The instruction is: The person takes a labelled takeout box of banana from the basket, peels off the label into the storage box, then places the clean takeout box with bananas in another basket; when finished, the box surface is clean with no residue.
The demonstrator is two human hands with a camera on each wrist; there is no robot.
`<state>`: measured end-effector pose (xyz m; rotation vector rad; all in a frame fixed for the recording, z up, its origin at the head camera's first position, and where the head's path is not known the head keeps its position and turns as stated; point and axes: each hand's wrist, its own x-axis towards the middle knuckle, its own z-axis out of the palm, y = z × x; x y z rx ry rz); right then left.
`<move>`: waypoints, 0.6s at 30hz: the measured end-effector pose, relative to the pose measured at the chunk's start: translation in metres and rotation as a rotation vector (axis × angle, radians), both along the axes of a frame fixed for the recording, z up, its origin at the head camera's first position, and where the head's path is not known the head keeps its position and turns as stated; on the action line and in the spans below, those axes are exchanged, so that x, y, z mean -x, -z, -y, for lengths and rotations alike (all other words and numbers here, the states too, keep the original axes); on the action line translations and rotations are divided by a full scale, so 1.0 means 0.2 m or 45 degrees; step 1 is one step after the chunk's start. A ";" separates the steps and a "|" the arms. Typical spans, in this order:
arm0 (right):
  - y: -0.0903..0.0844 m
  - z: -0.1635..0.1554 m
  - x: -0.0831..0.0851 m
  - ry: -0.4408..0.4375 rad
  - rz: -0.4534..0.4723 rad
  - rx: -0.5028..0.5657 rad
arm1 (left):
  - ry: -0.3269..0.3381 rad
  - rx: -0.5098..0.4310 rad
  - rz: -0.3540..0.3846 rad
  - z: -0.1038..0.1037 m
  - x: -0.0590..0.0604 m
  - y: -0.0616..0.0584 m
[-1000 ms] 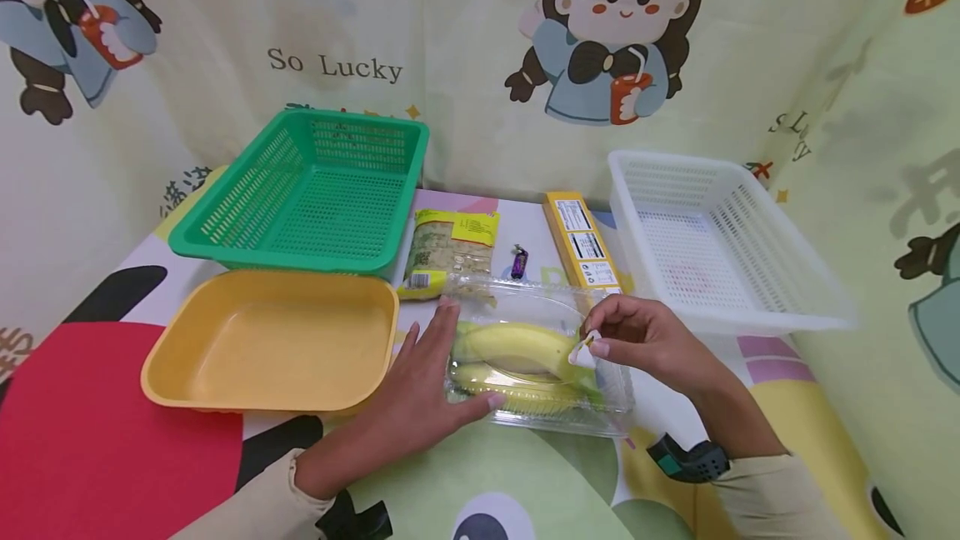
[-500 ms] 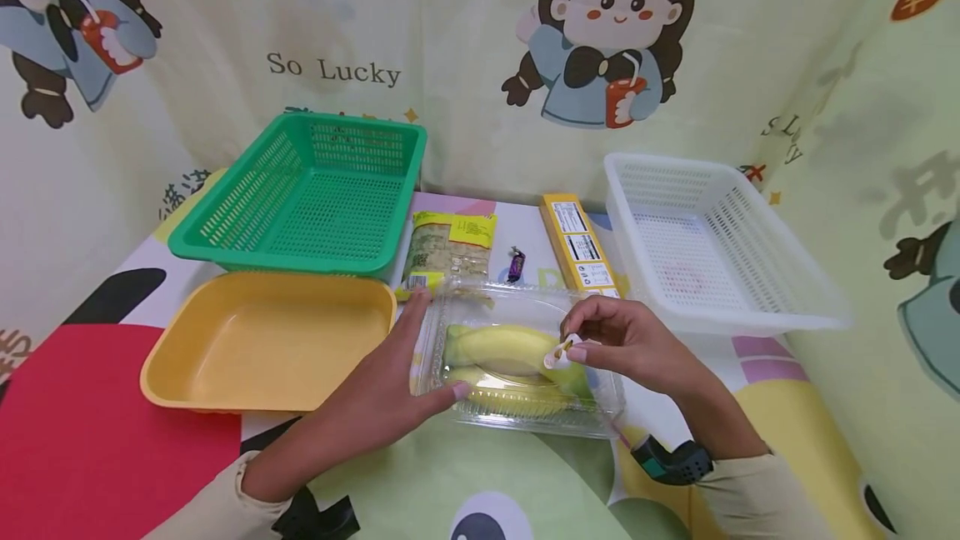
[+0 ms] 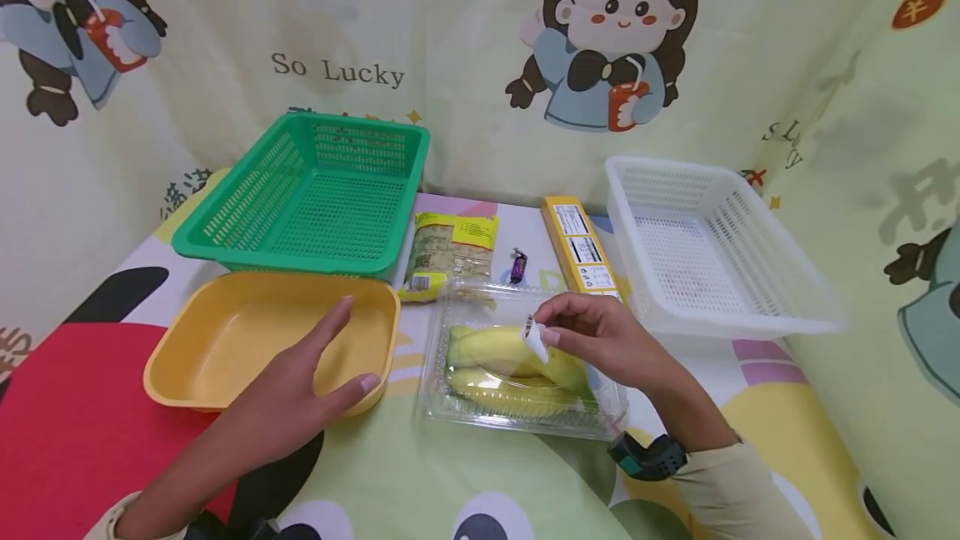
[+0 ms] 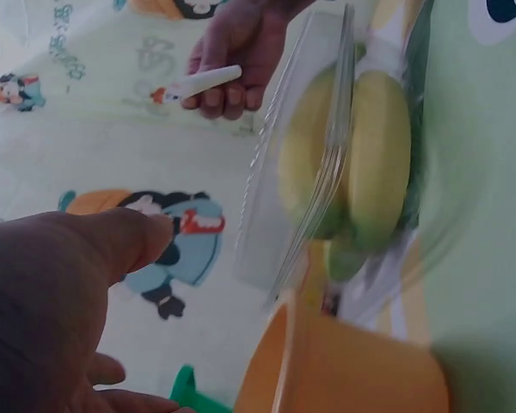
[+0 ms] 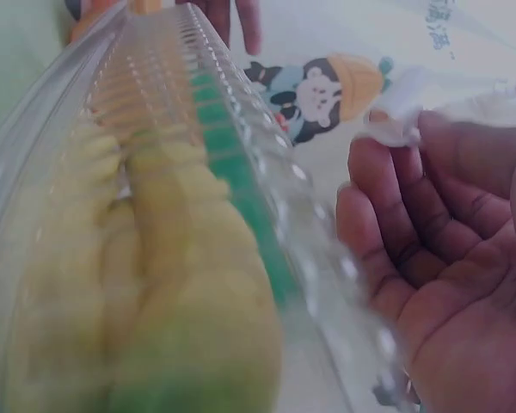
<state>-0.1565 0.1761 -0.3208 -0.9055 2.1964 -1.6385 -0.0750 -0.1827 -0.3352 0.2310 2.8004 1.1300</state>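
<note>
Clear box sits on the desk at centre frame, long axis left-right, slightly tilted down to the right. Thin ribbed transparent plastic, rounded corners, lid down. Inside are two bananas, yellow with green ends, lying side by side along the box's length, tips toward the right.

Right hand is over the box's upper right part, fingers curled, grip pinching a small white sticker between thumb and fingertips just above the bananas. Sticker looks like thin paper, curled, some dark print at its top end.

Left hand is left of the box, apart from it, fingers spread and straight, holding nothing, over the near right rim of the yellow tray. Tray is smooth opaque plastic, shallow, rounded rectangle.

Behind the tray, upper left: green basket, perforated plastic. Right of frame: white basket, same mesh type. Between them on the desk: a yellow-green packet, a small purple candy, a long yellow carton pointing away from the camera.
</note>
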 end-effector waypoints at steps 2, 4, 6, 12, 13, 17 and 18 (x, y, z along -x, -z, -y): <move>0.00 0.02 0.00 0.025 0.014 -0.034 | 0.002 0.038 0.005 0.05 -0.01 0.00; -0.01 0.04 0.01 0.015 0.017 -0.043 | -0.005 0.074 0.020 0.10 -0.02 0.00; -0.01 0.06 0.01 -0.018 0.015 -0.036 | -0.014 0.104 0.028 0.16 -0.02 0.00; -0.03 0.11 0.02 -0.105 0.032 0.000 | -0.065 0.131 -0.018 0.33 -0.04 0.01; -0.03 0.12 0.02 -0.107 0.037 0.004 | -0.071 0.128 -0.029 0.35 -0.04 0.02; -0.04 0.15 0.01 -0.090 0.060 0.016 | -0.077 0.123 -0.052 0.39 -0.05 0.03; -0.04 0.16 0.01 -0.080 0.059 0.015 | -0.077 0.125 -0.047 0.39 -0.05 0.03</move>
